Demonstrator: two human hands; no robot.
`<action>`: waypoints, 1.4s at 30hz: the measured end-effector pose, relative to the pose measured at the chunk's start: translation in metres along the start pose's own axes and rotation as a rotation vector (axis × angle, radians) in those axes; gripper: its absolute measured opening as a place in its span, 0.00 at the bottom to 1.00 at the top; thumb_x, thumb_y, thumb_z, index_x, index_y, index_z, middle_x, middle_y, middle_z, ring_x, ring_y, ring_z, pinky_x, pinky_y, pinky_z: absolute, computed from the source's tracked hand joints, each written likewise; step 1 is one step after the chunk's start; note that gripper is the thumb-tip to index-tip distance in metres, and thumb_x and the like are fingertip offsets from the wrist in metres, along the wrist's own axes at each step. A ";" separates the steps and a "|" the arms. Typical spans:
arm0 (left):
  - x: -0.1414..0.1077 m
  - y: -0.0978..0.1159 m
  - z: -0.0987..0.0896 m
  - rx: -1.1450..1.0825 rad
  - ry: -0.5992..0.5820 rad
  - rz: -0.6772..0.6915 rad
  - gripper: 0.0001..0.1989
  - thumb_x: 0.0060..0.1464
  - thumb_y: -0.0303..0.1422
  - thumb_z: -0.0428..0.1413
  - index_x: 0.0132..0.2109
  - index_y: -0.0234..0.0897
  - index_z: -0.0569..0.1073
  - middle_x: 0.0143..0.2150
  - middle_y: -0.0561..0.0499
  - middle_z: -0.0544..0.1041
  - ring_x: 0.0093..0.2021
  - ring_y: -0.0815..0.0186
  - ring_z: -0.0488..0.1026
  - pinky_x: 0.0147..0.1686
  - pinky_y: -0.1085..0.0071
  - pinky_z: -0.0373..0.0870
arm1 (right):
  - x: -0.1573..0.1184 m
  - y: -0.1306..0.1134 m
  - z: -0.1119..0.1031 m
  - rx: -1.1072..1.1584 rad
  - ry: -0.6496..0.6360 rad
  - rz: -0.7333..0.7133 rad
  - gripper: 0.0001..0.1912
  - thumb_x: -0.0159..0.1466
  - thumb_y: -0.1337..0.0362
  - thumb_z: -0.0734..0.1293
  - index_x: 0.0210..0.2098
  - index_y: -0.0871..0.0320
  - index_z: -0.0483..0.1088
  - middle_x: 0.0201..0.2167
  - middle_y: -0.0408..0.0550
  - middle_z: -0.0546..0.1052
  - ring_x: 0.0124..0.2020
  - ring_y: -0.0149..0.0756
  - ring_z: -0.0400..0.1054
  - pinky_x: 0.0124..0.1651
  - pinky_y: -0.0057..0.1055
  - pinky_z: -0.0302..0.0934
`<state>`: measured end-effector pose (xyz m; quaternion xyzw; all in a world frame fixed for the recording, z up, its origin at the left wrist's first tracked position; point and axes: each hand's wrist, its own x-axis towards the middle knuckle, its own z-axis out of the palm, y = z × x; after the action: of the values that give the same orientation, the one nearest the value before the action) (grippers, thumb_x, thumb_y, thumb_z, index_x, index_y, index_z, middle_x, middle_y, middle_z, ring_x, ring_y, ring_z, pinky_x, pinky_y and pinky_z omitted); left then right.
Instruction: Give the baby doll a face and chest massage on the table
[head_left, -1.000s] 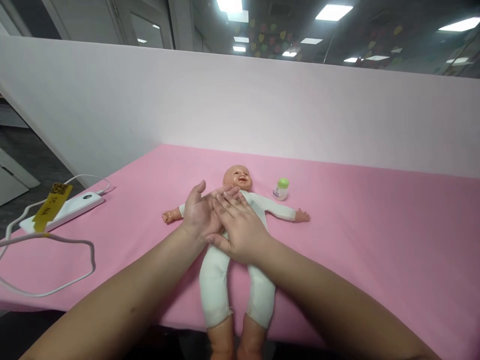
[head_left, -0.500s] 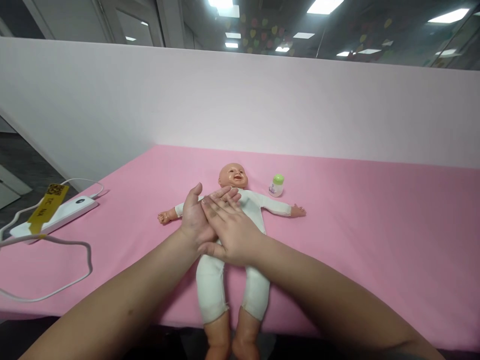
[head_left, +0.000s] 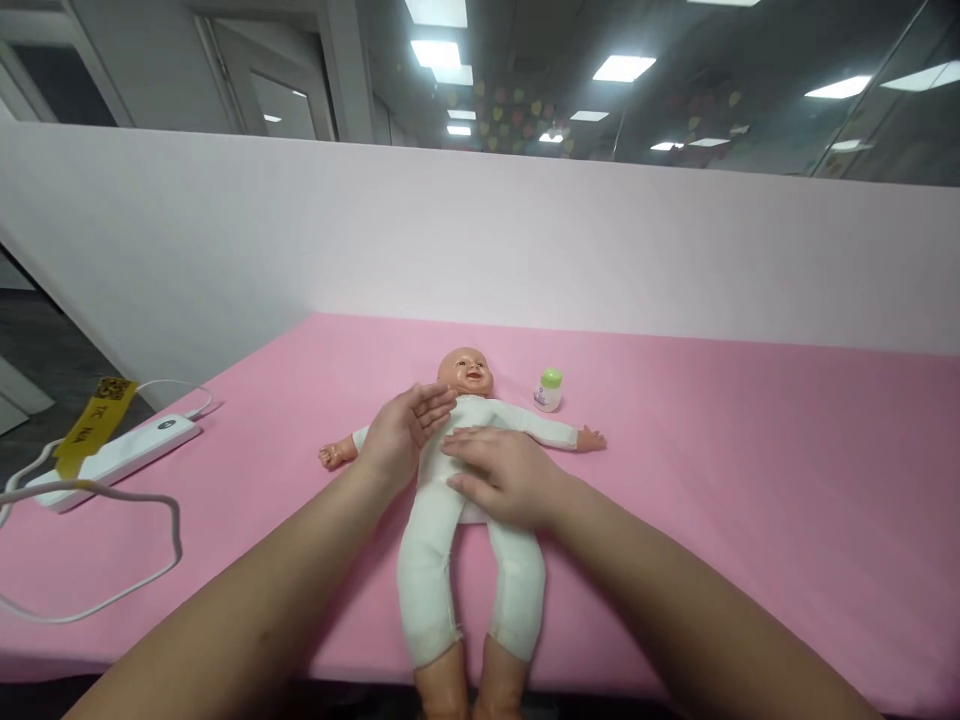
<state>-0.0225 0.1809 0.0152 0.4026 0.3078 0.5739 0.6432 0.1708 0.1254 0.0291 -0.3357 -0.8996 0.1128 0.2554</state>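
A baby doll (head_left: 429,510) with a white cloth body lies on its back, its head towards the far side and its arms spread. My left hand (head_left: 405,430) is over the doll's chest and shoulder on the left, fingers stretched out and palm turned inward. Over the belly, my right hand (head_left: 510,472) is spread with its palm down. Whether either palm presses on the cloth I cannot tell. Neither hand holds anything. Beyond the doll's arm on the right stands a small clear jar (head_left: 548,392) with a green lid.
Pink cloth (head_left: 720,480) covers the table. At the left lies a white power strip (head_left: 124,460) with a yellow tag (head_left: 97,425) and a looping white cable (head_left: 178,530). A white partition (head_left: 600,250) rises along the back.
My hands have moved apart; half a second ago the right palm lay across the left. The view has tilted up a little. The doll and jar stay in place.
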 end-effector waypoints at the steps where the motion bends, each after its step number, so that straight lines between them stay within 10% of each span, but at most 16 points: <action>1: -0.003 -0.003 0.002 0.069 -0.021 0.040 0.22 0.64 0.45 0.59 0.51 0.30 0.81 0.55 0.34 0.81 0.59 0.49 0.78 0.66 0.52 0.67 | -0.008 0.003 -0.005 0.046 0.019 -0.022 0.20 0.75 0.55 0.63 0.60 0.56 0.75 0.61 0.53 0.78 0.64 0.45 0.71 0.68 0.46 0.63; 7: -0.022 -0.024 -0.007 0.591 -0.172 0.201 0.17 0.66 0.43 0.58 0.56 0.44 0.82 0.62 0.44 0.79 0.67 0.48 0.70 0.72 0.53 0.58 | -0.048 0.007 -0.016 0.268 -0.004 -0.170 0.19 0.73 0.60 0.62 0.60 0.54 0.75 0.55 0.51 0.82 0.60 0.42 0.75 0.67 0.44 0.65; 14: -0.023 -0.041 -0.022 0.594 -0.112 0.288 0.25 0.65 0.44 0.60 0.65 0.43 0.76 0.68 0.43 0.73 0.71 0.49 0.65 0.76 0.51 0.49 | -0.045 0.023 0.007 0.248 0.021 -0.156 0.22 0.70 0.53 0.67 0.60 0.54 0.74 0.60 0.53 0.79 0.64 0.45 0.71 0.72 0.47 0.58; 25: -0.024 -0.040 -0.023 0.747 -0.187 0.264 0.30 0.64 0.42 0.62 0.70 0.43 0.70 0.73 0.42 0.67 0.74 0.47 0.60 0.76 0.48 0.48 | -0.012 0.080 0.006 0.007 -0.125 0.145 0.37 0.74 0.42 0.61 0.76 0.53 0.57 0.77 0.54 0.56 0.78 0.50 0.46 0.78 0.57 0.41; 30: -0.024 -0.032 -0.021 0.682 -0.220 0.206 0.28 0.58 0.39 0.67 0.64 0.44 0.77 0.70 0.43 0.71 0.73 0.44 0.61 0.76 0.49 0.46 | -0.022 0.094 0.015 -0.067 0.010 0.404 0.37 0.75 0.43 0.58 0.75 0.58 0.58 0.74 0.57 0.61 0.76 0.51 0.53 0.76 0.55 0.49; 42: -0.045 0.004 -0.017 0.949 -0.882 0.319 0.23 0.70 0.35 0.51 0.69 0.53 0.72 0.68 0.49 0.74 0.69 0.49 0.70 0.75 0.47 0.48 | -0.024 0.094 0.018 -0.128 0.068 0.416 0.30 0.76 0.52 0.58 0.71 0.62 0.64 0.69 0.57 0.70 0.70 0.50 0.64 0.73 0.51 0.56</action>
<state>-0.0461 0.1391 0.0073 0.8796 0.1719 0.2458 0.3692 0.2280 0.1793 -0.0302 -0.5333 -0.8072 0.0944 0.2348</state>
